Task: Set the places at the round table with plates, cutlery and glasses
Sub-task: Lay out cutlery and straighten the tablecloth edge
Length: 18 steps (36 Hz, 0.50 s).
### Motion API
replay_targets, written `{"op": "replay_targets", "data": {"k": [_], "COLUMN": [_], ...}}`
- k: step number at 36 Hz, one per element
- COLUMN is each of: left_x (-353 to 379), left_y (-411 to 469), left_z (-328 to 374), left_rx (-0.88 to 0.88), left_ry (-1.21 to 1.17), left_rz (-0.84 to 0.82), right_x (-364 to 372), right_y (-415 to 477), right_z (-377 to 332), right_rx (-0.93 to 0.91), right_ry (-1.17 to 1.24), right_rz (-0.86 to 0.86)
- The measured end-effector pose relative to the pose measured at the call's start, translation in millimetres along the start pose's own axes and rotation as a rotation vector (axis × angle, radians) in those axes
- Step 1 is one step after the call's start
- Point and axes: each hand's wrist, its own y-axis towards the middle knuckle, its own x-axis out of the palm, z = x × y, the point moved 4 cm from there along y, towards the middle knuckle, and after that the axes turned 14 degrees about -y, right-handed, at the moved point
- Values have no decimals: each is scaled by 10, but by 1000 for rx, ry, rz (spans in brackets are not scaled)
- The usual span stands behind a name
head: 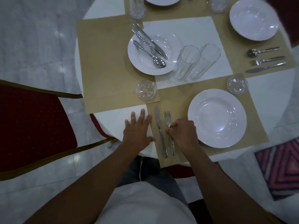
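On the near tan placemat (pixel 179 101) a white plate (pixel 217 118) stands to the right. A knife (pixel 159 128) lies left of it. My right hand (pixel 183 133) pinches a fork (pixel 168 118) beside the knife, and the fork's handle rests on the mat. My left hand (pixel 138 130) lies flat with spread fingers on the white cloth at the mat's left edge. A second plate (pixel 145 65) on the far left mat holds a knife, fork and spoon (pixel 159 63). Two tall glasses (pixel 196 62) stand in the middle.
Small glass coasters lie at the left (pixel 146 90) and right (pixel 237 85) of the near place. The right place has a plate (pixel 254 19) and cutlery (pixel 267 59). A red chair (pixel 32 123) stands to the left; a patterned cushion (pixel 281 167) is at the right.
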Motion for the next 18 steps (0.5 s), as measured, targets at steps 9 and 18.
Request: {"op": "replay_targets", "data": {"k": [9, 18], "left_x": [-663, -1471], "left_y": [107, 749], "left_z": [-296, -601], "left_rx": [130, 195], "left_ry": [-205, -177], "left_rz": [267, 383], "right_x": [-405, -594], "right_y": [80, 653], "right_z": [-643, -1297], "right_rx": [-97, -147], "right_ry": [120, 202], "right_rz": [82, 173]}}
